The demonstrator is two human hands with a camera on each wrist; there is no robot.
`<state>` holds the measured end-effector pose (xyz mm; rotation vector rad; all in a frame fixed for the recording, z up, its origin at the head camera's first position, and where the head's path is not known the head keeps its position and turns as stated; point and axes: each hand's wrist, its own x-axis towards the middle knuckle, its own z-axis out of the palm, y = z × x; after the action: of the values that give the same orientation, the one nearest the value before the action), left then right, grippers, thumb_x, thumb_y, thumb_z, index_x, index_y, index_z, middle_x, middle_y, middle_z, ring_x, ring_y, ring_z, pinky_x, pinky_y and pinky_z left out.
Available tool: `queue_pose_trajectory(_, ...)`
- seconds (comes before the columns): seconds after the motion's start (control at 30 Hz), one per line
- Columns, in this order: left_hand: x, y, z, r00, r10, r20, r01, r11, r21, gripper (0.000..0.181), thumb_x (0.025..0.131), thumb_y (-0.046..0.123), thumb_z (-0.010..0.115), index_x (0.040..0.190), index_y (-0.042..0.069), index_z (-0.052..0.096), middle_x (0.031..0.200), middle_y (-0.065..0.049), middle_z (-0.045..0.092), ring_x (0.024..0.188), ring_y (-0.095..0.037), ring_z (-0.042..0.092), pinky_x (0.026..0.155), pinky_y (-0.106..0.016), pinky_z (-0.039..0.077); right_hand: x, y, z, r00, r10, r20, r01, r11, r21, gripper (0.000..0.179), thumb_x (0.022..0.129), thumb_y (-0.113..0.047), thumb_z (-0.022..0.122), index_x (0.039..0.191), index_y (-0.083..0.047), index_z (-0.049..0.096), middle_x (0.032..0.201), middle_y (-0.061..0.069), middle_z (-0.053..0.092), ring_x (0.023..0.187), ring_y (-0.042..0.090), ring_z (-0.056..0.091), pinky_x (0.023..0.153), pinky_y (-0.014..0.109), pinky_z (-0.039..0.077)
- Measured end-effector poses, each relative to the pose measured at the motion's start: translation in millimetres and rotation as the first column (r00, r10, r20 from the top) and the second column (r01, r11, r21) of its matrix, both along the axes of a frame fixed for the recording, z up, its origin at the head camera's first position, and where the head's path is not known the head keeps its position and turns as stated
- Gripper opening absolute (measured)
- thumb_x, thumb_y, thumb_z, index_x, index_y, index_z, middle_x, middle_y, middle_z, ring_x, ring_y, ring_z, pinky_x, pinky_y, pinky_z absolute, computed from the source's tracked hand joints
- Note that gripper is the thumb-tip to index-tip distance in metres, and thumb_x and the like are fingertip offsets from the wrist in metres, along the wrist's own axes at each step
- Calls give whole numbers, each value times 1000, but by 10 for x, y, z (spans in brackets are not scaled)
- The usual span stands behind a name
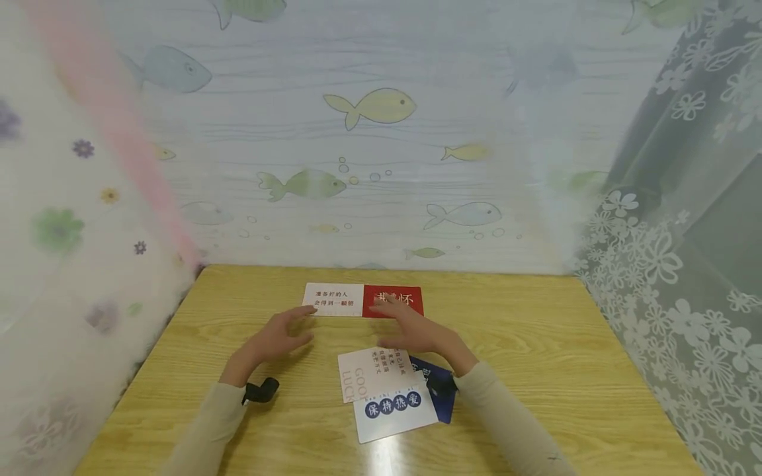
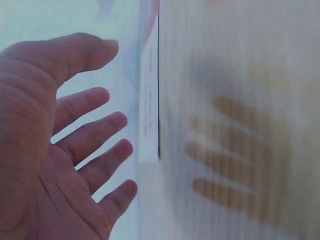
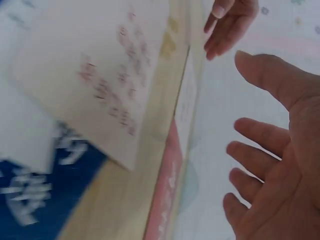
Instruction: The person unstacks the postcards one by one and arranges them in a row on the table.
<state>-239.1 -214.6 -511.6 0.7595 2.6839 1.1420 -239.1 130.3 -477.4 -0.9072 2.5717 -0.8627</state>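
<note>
Two cards lie side by side near the back of the table: a white card (image 1: 335,300) with red writing and a red card (image 1: 411,296) with white characters. My left hand (image 1: 270,344) hovers at the white card's left end, fingers spread and holding nothing. My right hand (image 1: 419,330) is over the table in front of the red card, its fingers covering part of it; it holds nothing. Below that hand lies a loose overlapping pile: a pale pink card (image 1: 363,370), a white card with blue circles (image 1: 395,416) and a dark blue card (image 1: 443,400), partly hidden by the right wrist.
The wooden table (image 1: 286,416) meets a fish-patterned curtain (image 1: 381,165) at the back. Flowered fabric (image 1: 71,251) hangs along the left side, and lace netting (image 1: 673,291) along the right. A black wrist camera (image 1: 262,390) sits on the left wrist.
</note>
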Motion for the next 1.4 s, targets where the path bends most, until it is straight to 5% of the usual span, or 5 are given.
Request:
queue_pose_trajectory(0.27,420,267,-35,997,-78,-29,71,979,-191,72,91,38,75,148,2,50,157,-20,44,148,-45,33,119,-62,31,311,295,-161,996,62,59,-66,995,76,90,82,-35,84,156,-8,40,168,13,25,158,35,10,125,59,19)
queue_pose_trajectory(0.63,824,547,-75,996,-65,-53,41,930,-364,105,79,70,72,155,4,40,166,-15,27,155,-35,23,127,-54,17,359,527,-372,997,21,78,-29,994,103,105,76,-41,88,159,-8,34,170,14,16,157,39,6,124,62,18)
queue_pose_trajectory(0.97,845,672,-70,998,-23,-61,-2,923,-384,98,81,62,75,153,5,44,166,-15,29,154,-33,25,127,-51,21,413,558,-383,997,-3,79,-2,998,60,100,76,-39,89,157,-9,40,170,14,17,157,40,8,123,64,19)
queue_pose_trajectory(1.17,827,692,-81,998,1,-67,-23,941,-338,97,75,59,81,149,5,50,164,-13,34,153,-33,29,126,-50,22,437,567,-373,997,-15,74,12,999,47,99,75,-38,90,156,-9,41,170,14,17,157,40,9,122,65,20)
queue_pose_trajectory(1.4,780,673,-123,987,-28,-156,-14,964,-265,98,65,57,88,140,2,57,163,-17,35,152,-39,29,124,-55,24,443,554,-381,999,-4,50,1,999,52,103,73,-43,90,156,-8,41,169,16,19,156,41,10,123,65,19)
